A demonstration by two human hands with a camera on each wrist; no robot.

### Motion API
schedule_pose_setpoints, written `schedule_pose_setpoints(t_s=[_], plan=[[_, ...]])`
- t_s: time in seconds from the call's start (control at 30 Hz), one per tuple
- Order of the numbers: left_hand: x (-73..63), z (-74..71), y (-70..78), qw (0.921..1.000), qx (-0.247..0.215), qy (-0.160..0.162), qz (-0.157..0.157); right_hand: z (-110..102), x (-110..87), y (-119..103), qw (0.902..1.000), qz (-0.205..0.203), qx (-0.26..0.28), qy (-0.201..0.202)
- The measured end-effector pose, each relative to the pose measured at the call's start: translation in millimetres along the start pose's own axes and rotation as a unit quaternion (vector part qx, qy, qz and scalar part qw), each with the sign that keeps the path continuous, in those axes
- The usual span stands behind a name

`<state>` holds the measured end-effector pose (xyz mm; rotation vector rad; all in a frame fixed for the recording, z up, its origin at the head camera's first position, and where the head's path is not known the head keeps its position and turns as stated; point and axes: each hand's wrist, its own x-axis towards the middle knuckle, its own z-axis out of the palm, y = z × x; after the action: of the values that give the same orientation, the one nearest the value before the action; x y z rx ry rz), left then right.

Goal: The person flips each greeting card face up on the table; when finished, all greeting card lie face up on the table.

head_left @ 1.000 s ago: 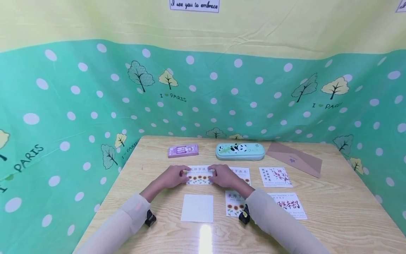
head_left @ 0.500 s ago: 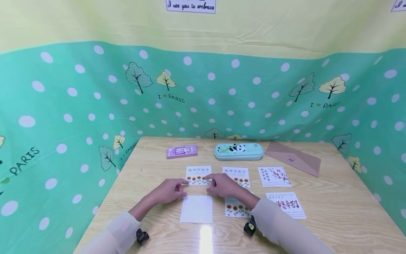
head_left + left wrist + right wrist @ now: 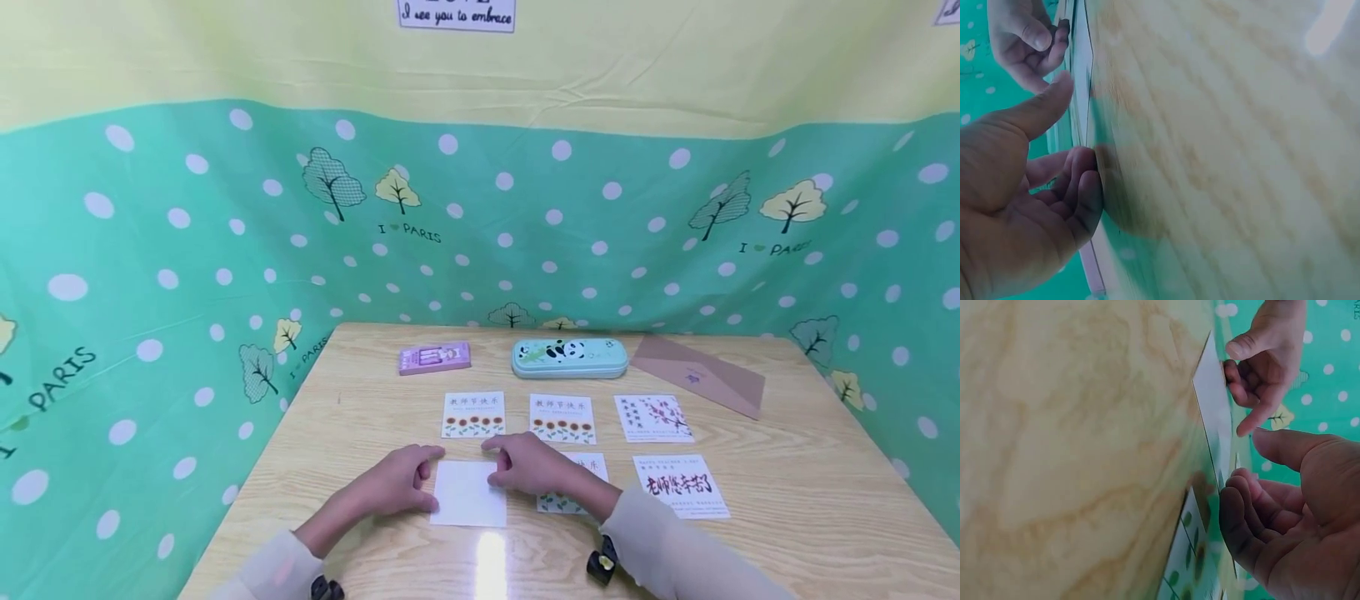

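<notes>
A blank white card [image 3: 468, 494] lies on the wooden table between the two hands. My left hand [image 3: 401, 482] is at the card's left edge, index finger stretched out and thumb tip close to that edge. On the other side, my right hand [image 3: 534, 467] hovers by the card's upper right corner, its index finger pointing inward. Neither hand holds anything; in the right wrist view the thumb and loosely bent fingers stand apart beside the white card [image 3: 1213, 406]. Just behind is a sunflower card [image 3: 473, 415]. Another sunflower card [image 3: 573, 462] is partly hidden under my right hand and wrist.
More printed cards lie to the right: a sunflower card [image 3: 562, 419], a blossom card [image 3: 654, 418] and a red-lettered card [image 3: 681, 486]. Along the back are a purple box [image 3: 434, 357], a panda pencil case [image 3: 570, 358] and a brown envelope [image 3: 699, 375]. A polka-dot curtain [image 3: 480, 208] surrounds the table.
Both hands let go of the rear sunflower card, leaving it flat on the table. They have drawn back toward the person, to either side of the blank white card.
</notes>
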<state>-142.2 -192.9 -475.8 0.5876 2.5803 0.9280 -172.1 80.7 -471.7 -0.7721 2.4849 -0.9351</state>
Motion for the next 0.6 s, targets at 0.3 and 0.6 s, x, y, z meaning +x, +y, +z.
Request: schedule_pose_setpoints(t_s=[0.3, 0.6], plan=[[0.1, 6.0, -2.1, 0.9997, 0.024, 0.006, -0.001, 8.2, -2.5, 1.2, 0.9999, 0.001, -0.010, 0.005], [1.7, 4.8, 0.5, 0.9998, -0.001, 0.003, -0.018, 8.3, -5.4, 0.7, 0.9999, 0.003, 0.001, 0.014]])
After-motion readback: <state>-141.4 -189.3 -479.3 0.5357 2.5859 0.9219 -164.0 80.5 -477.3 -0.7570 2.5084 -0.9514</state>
